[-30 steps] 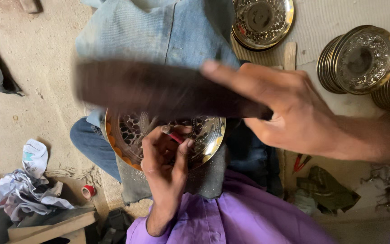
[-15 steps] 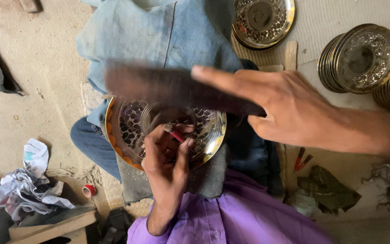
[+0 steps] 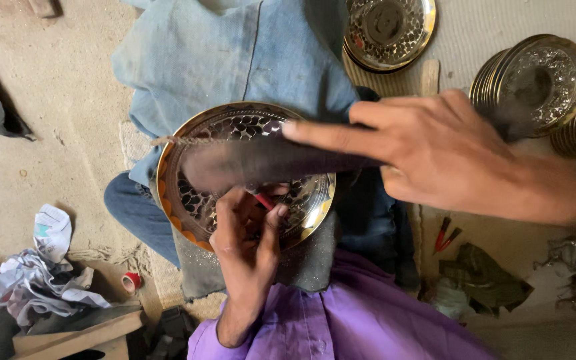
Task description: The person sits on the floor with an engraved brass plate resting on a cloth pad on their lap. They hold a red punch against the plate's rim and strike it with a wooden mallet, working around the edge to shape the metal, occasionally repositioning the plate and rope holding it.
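So in the head view, the engraved brass plate (image 3: 245, 177) is propped on the lap, over a grey cloth (image 3: 301, 257) and denim, near the middle of the scene. The left hand (image 3: 248, 243) is curled shut around a thin red-tipped punch tool (image 3: 265, 200), whose tip is pressed against the plate's patterned face, just like a second ago. What's changed is the right hand (image 3: 445, 157): the dark wooden mallet (image 3: 268, 157) gripped in it, index finger stretched along it, is blurred mid-swing and is now seen further right and lower, directly over the plate, where earlier it was smeared out well to the left. So a strike is judged to be landing or just landed on the punch, meaning one more mark in the pattern. A single finished plate (image 3: 388, 30) is seen at the far edge, a stack of plates (image 3: 541, 83) far right, and crumpled rags (image 3: 38, 277) near left.
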Motion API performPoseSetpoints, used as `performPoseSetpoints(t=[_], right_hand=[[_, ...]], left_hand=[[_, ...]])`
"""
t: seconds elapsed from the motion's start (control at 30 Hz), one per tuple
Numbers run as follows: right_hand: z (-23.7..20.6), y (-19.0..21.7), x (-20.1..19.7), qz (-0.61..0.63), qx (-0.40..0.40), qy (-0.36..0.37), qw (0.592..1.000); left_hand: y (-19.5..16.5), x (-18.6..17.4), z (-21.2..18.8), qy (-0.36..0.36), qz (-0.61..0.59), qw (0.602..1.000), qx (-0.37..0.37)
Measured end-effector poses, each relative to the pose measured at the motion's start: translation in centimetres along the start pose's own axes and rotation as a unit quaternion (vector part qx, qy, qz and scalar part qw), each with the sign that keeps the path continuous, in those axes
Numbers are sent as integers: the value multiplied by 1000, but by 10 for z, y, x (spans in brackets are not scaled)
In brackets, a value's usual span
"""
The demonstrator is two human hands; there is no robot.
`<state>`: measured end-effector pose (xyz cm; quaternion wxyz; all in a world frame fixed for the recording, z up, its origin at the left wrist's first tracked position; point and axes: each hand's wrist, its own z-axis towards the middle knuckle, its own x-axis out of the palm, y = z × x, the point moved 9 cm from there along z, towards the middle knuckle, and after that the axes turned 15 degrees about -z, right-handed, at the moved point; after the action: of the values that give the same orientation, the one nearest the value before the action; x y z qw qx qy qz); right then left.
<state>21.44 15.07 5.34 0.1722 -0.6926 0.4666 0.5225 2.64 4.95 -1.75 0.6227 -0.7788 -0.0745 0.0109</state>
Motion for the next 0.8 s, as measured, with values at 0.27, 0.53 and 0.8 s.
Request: performPoseSetpoints(t=[0.27, 0.53, 0.8], right_hand=[[0, -1, 1, -35, 28, 45, 998], [1, -3, 15, -174, 58, 189, 965], [3, 2, 16, -77, 7, 79, 994]], left_hand=[[-3, 2, -3, 28, -52, 998, 23], [0, 3, 0, 21, -27, 999, -10], [-3, 4, 1, 26, -44, 999, -12]])
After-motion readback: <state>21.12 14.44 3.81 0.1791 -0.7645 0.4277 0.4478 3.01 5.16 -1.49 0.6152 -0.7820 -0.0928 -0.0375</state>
